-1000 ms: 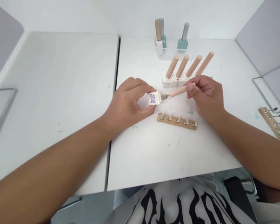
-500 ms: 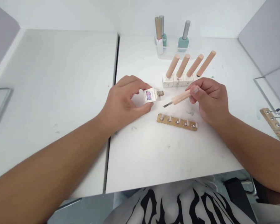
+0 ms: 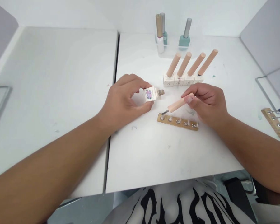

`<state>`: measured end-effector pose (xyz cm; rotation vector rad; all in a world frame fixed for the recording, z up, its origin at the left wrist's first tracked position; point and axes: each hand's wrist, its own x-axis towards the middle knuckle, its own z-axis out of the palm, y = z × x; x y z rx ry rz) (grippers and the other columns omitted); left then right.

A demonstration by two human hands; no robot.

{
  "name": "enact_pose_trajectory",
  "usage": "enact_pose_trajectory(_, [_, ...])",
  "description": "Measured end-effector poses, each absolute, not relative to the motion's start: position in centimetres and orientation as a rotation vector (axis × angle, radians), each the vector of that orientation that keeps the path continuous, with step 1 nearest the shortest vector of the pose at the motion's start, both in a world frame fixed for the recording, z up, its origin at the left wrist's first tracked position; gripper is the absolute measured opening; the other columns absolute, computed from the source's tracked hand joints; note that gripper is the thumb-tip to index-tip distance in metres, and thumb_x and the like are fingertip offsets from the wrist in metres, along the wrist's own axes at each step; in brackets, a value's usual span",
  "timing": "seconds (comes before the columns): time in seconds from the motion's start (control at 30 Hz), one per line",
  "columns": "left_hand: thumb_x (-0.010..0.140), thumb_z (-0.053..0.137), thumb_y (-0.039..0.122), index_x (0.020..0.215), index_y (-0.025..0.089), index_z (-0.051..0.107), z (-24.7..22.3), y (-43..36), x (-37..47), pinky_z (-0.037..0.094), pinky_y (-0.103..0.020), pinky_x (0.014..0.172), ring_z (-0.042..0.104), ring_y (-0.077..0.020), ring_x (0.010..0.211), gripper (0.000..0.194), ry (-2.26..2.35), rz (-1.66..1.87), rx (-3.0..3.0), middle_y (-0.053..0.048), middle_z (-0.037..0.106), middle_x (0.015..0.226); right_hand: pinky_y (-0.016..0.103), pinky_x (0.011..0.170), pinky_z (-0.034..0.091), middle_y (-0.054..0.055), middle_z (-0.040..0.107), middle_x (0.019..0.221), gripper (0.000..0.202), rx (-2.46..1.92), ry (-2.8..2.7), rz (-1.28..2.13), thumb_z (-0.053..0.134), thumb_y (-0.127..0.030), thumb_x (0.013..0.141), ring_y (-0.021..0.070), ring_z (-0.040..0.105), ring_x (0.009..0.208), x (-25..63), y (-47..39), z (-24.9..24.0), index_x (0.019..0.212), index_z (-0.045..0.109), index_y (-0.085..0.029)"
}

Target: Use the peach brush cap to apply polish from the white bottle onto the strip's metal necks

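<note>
My left hand (image 3: pixel 128 96) grips a white nail polish bottle (image 3: pixel 150 94) with a flower print between thumb and fingers; its uncapped neck points right. In my right hand (image 3: pixel 206 101) is a nail polish brush (image 3: pixel 177 105) by its peach cap handle. The dark brush tip points down-left, at the left end of a small wooden strip (image 3: pixel 182 124). I cannot tell whether it touches the strip. Along the strip sit several round metal holders with small clear pieces on them.
Behind my right hand stands a row of white polish bottles (image 3: pixel 178 80) with tall peach caps. Farther back, a clear tray (image 3: pixel 170 54) holds a white bottle and teal bottles (image 3: pixel 184 41). A second wooden strip (image 3: pixel 274 122) with dark-tipped pieces lies far right. A gap (image 3: pixel 117 56) splits the tabletop.
My right hand has lowered the brush toward me and slightly left, bringing its tip to the strip's left end. My left hand and the bottle stay nearly still.
</note>
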<state>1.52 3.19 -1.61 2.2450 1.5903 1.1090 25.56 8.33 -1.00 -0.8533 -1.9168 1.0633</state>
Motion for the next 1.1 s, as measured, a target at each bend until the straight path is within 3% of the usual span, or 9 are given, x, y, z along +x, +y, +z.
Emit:
enact_pose_trajectory(0.47, [0.076, 0.069, 0.022, 0.095, 0.034, 0.061, -1.70, 3.21, 1.43, 0.050, -0.039, 0.069, 0.059, -0.0207, 0.089, 0.024, 1.585, 1.113, 2.231, 0.002, 0.065, 0.093, 0.023, 0.048, 0.030, -0.004, 0.045, 0.056, 0.019, -0.888, -1.872, 1.080, 0.063, -0.029, 0.084, 0.0063, 0.037, 0.052, 25.62, 8.59, -1.14, 0.068, 0.062, -0.018])
enact_pose_trajectory(1.1, [0.077, 0.067, 0.024, 0.097, 0.034, 0.062, -1.67, 3.15, 1.61, 0.050, -0.040, 0.069, 0.059, -0.0212, 0.089, 0.023, 1.594, 1.113, 2.224, 0.002, 0.065, 0.093, 0.024, 0.049, 0.036, -0.003, 0.054, 0.058, 0.016, -0.791, -2.048, 0.983, 0.062, -0.029, 0.084, 0.0076, 0.045, 0.053, 25.27, 7.75, -0.17, 0.072, 0.065, -0.019])
